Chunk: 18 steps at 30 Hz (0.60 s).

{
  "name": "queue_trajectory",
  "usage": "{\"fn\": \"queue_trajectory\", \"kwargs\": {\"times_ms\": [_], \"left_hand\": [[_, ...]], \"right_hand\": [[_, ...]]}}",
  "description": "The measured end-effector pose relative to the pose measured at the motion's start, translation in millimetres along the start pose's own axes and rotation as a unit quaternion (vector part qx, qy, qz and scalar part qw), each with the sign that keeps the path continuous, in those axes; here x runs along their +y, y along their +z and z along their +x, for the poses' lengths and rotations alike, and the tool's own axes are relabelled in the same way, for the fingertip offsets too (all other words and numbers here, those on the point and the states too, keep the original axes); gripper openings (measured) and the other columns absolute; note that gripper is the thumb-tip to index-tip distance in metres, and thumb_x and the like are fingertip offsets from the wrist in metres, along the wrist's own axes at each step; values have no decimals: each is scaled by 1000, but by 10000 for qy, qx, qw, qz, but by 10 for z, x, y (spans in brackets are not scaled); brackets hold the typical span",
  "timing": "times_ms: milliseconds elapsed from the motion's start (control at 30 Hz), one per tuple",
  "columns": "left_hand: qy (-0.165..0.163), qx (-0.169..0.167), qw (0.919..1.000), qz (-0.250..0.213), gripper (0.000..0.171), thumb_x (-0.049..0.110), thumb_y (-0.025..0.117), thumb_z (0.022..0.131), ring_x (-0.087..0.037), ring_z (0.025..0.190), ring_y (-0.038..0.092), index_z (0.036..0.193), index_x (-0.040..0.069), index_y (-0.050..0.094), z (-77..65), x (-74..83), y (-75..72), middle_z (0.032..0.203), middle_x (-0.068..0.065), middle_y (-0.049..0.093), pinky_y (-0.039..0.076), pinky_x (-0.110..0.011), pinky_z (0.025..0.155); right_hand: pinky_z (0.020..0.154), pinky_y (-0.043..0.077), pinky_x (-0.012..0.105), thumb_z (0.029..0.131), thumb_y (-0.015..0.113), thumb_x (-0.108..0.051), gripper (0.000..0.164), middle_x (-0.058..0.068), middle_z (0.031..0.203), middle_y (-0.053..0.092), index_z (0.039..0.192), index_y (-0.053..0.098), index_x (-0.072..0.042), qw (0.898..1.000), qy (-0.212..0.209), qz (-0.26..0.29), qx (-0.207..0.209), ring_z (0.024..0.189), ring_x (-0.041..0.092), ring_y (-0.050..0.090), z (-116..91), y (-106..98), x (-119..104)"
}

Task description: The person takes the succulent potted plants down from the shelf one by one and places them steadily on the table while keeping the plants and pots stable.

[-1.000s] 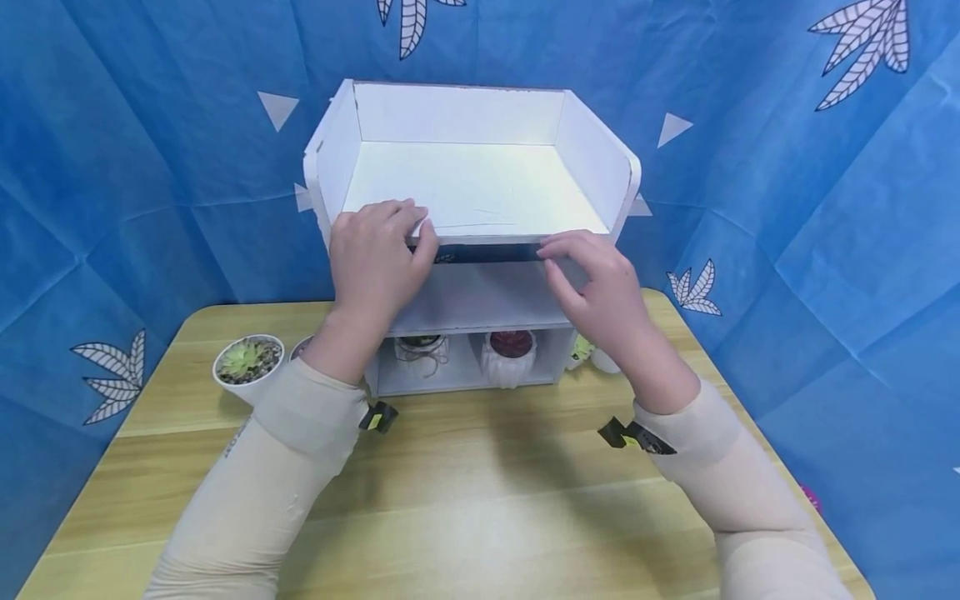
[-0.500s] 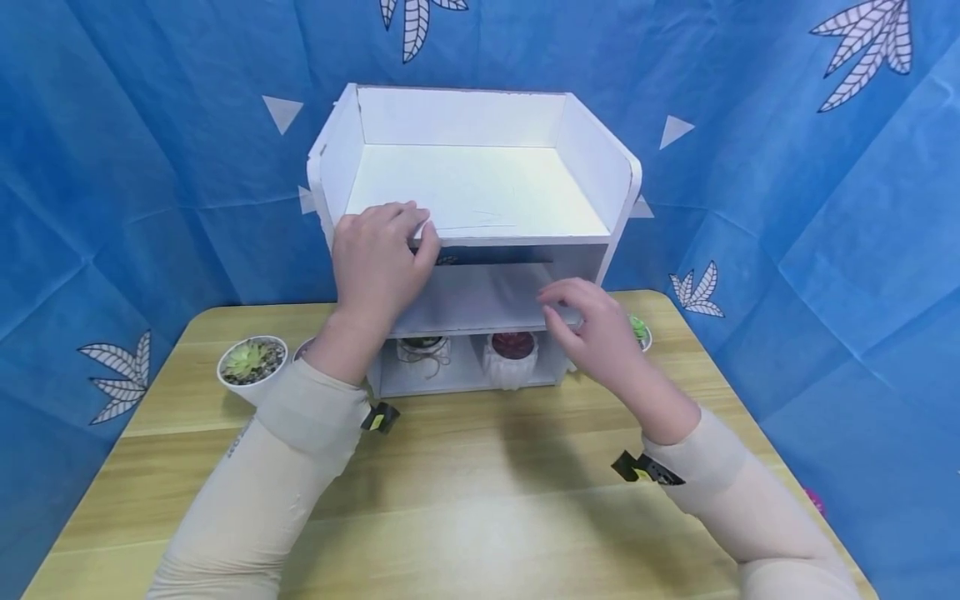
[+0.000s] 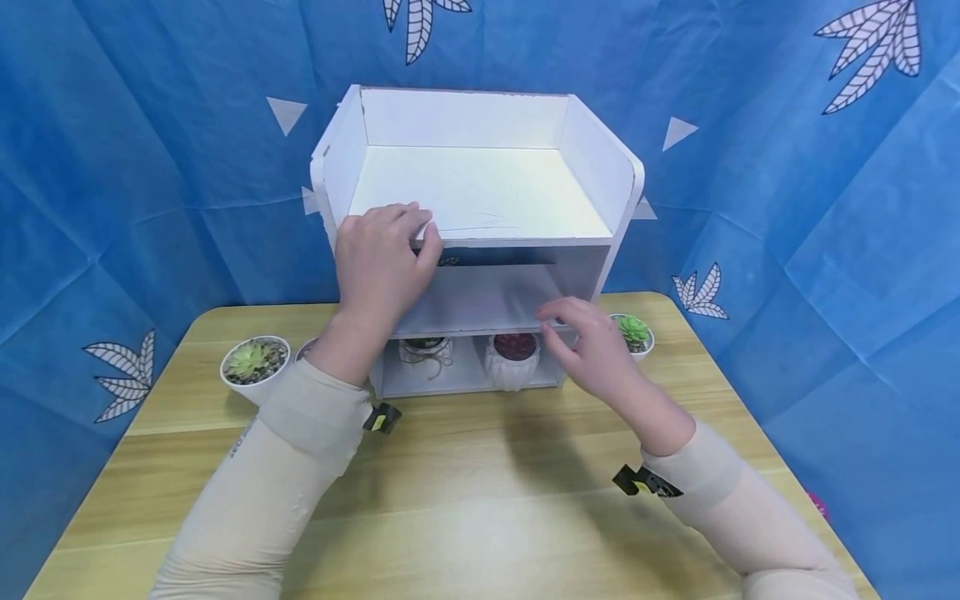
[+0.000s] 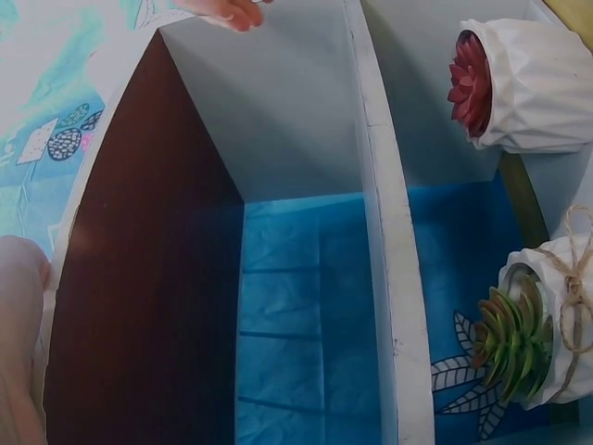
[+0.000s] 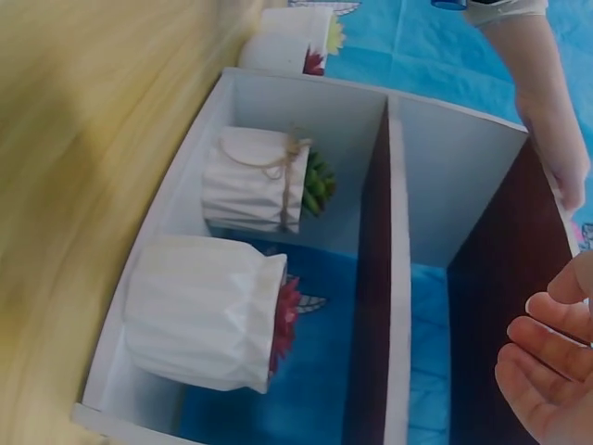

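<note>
A white desktop shelf [image 3: 480, 196] with a railed top and two lower levels stands at the back of the table. My left hand [image 3: 384, 268] grips the top board's front edge near its left end, fingers over the board and thumb at the front. Lower down, my right hand [image 3: 588, 343] is by the right end of the middle board's front edge, fingers loosely bent and holding nothing. In the bottom level sit two white pots: one with a red succulent [image 5: 208, 315], the other tied with twine around a green succulent [image 5: 255, 181].
On the wooden table [image 3: 465, 483], a white succulent pot [image 3: 255, 371] stands left of the shelf, with another pot [image 3: 306, 348] partly behind my left arm. Right of the shelf is a pot with a bright green succulent [image 3: 633, 335]. A blue patterned cloth [image 3: 187, 150] hangs behind.
My right hand has moved down from the top board's front edge to the middle board's level, uncovering the green succulent pot on the right. My left hand stays on the top board.
</note>
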<state>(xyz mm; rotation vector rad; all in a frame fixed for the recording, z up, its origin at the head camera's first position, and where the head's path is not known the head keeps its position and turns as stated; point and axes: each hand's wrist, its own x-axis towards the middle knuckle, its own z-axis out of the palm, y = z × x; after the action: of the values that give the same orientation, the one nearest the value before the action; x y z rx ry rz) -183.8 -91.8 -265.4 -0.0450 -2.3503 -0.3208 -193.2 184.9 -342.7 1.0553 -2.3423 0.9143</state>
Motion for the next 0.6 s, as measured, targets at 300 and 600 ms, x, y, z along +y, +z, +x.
{"fn": "queue_trajectory", "kwargs": {"times_ms": [300,600], "left_hand": [[45,46,10000,-43,44,40,45,100,-26,118,64,120,14,75,20,-39,31,125,-5,70,48,-46,96],[64,52,9999,-58,44,40,45,100,-27,118,64,120,14,75,34,-67,54,125,-6,70,47,-47,96]], "right_hand": [[96,50,46,96,63,-9,15,9,112,71,106,71,-4,9999,104,-25,-93,109,28,64,-40,93,69],[94,51,46,95,64,-8,13,8,109,71,104,72,-4,9998,154,-28,-134,106,27,65,-94,186,137]]}}
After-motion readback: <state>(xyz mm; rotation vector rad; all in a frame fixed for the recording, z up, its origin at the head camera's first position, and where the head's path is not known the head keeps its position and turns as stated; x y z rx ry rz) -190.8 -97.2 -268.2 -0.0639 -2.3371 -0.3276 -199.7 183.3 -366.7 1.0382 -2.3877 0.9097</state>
